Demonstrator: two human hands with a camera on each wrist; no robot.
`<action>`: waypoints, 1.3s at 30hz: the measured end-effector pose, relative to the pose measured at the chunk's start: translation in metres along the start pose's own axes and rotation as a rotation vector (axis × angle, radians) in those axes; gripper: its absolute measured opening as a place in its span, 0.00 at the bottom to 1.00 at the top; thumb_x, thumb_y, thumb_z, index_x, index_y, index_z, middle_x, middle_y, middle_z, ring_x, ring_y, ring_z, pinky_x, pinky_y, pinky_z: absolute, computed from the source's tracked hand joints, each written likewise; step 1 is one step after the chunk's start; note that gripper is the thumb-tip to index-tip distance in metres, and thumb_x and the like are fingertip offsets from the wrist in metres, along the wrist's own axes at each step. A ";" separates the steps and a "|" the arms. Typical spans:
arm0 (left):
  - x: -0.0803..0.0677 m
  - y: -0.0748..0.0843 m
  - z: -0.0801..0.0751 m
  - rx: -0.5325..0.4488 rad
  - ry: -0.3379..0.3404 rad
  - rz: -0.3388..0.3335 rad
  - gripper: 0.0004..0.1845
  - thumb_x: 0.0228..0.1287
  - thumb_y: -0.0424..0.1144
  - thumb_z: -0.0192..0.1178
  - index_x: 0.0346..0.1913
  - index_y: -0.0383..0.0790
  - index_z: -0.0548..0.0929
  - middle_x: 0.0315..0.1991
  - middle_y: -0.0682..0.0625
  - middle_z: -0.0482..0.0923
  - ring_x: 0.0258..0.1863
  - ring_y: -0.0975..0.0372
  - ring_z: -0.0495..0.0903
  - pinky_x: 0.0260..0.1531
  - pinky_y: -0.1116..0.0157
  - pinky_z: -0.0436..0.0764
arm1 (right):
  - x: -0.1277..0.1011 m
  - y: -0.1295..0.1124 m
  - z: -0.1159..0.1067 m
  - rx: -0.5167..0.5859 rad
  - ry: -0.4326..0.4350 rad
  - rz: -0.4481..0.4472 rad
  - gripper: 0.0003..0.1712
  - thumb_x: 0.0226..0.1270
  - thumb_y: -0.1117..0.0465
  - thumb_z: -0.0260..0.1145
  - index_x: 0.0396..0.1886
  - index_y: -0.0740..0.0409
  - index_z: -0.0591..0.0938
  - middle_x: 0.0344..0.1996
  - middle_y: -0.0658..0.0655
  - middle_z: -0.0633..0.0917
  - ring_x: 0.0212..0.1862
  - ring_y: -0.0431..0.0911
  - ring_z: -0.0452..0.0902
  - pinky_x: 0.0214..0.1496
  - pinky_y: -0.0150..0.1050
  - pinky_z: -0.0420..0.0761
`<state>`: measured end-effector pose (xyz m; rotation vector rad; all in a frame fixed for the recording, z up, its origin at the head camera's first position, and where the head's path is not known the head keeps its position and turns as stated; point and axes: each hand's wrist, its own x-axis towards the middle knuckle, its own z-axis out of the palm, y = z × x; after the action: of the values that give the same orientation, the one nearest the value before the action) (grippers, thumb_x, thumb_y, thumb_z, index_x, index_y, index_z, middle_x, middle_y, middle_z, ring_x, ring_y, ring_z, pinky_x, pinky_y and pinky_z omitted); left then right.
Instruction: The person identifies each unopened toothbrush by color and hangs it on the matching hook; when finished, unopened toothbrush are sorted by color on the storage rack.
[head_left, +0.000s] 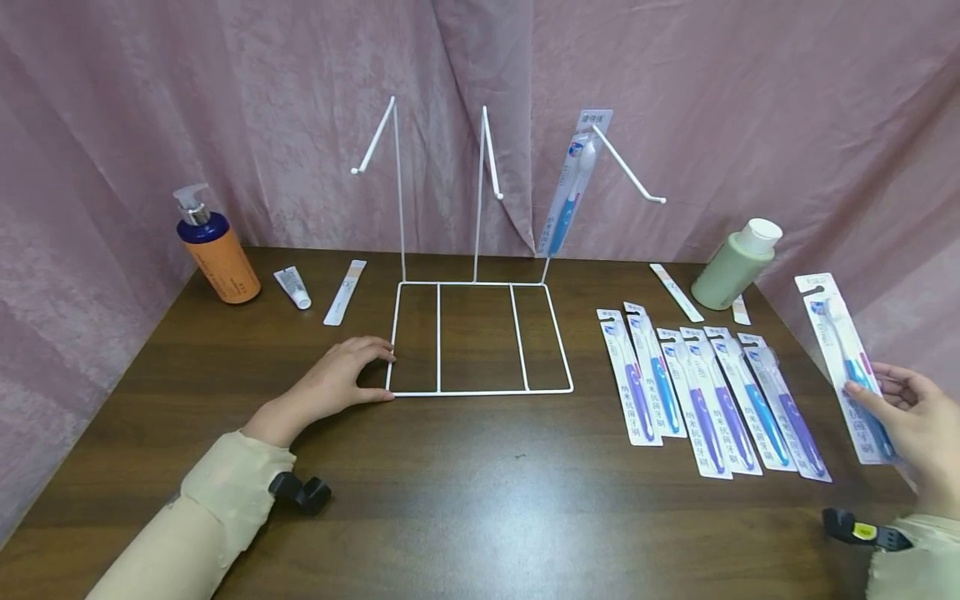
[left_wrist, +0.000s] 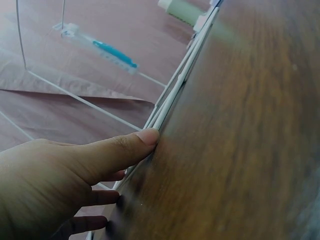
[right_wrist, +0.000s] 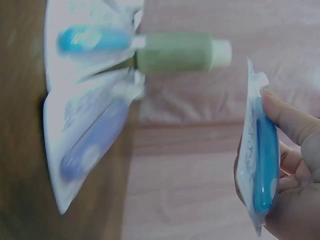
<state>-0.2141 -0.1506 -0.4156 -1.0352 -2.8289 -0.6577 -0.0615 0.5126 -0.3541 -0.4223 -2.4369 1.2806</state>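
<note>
Pinched between thumb and fingers, a blue toothbrush in a white card packet (head_left: 846, 367) sits in the right hand (head_left: 911, 421), up off the brown wooden table (head_left: 480, 483) near its right edge. The right wrist view shows the thumb (right_wrist: 287, 117) pressed on the packet's front and the other fingers curled behind it.

The left hand (head_left: 337, 379) lies flat with its fingers nearly straight. Its fingertips touch the front left corner of the white wire rack (head_left: 480, 337). In the left wrist view the thumb (left_wrist: 135, 145) presses against the wire base.

The rack stands in the middle of the table. It has a flat wire base and three tall hooks. One packed blue toothbrush (head_left: 572, 187) hangs on the right hook. The other two hooks are bare.

Between the rack and the right hand lie six more packed toothbrushes in a row (head_left: 712, 396), some blue and some purple. They overlap a little.

Behind them stands a pale green bottle with a white cap (head_left: 735, 262). A thin white strip (head_left: 677, 292) lies just beside it.

On the far left stands an orange pump bottle with a dark blue top (head_left: 217, 250). Near it lie a small white tube (head_left: 292, 287) and a long thin white and peach packet (head_left: 346, 292).

A pink cloth curtain (head_left: 225, 100) hangs behind everything.

The right hand is partly cut off at the edge of the head view. The writing on the packets is too small to read. The right wrist view is blurry.
</note>
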 end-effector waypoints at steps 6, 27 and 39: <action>-0.001 -0.001 0.000 0.006 0.007 0.004 0.27 0.48 0.48 0.74 0.49 0.37 0.81 0.56 0.41 0.78 0.60 0.47 0.73 0.59 0.44 0.70 | -0.001 -0.032 0.009 0.085 0.045 -0.107 0.25 0.63 0.73 0.63 0.41 0.32 0.75 0.28 0.29 0.78 0.28 0.21 0.75 0.28 0.15 0.74; 0.000 0.000 0.000 0.004 -0.005 0.015 0.26 0.49 0.47 0.73 0.49 0.36 0.81 0.55 0.40 0.78 0.59 0.46 0.74 0.59 0.44 0.70 | -0.025 -0.123 0.053 0.434 0.092 -0.247 0.23 0.57 0.80 0.64 0.48 0.54 0.78 0.35 0.46 0.81 0.33 0.33 0.77 0.35 0.16 0.76; -0.001 0.000 0.000 0.006 -0.005 0.013 0.26 0.49 0.48 0.73 0.49 0.37 0.81 0.56 0.40 0.78 0.59 0.46 0.73 0.59 0.44 0.70 | -0.043 -0.164 0.091 0.696 0.030 -0.395 0.23 0.55 0.86 0.58 0.50 0.69 0.77 0.37 0.57 0.81 0.35 0.41 0.78 0.36 0.23 0.79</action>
<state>-0.2139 -0.1512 -0.4156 -1.0548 -2.8245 -0.6456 -0.0788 0.3393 -0.2728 0.2157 -1.7560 1.7720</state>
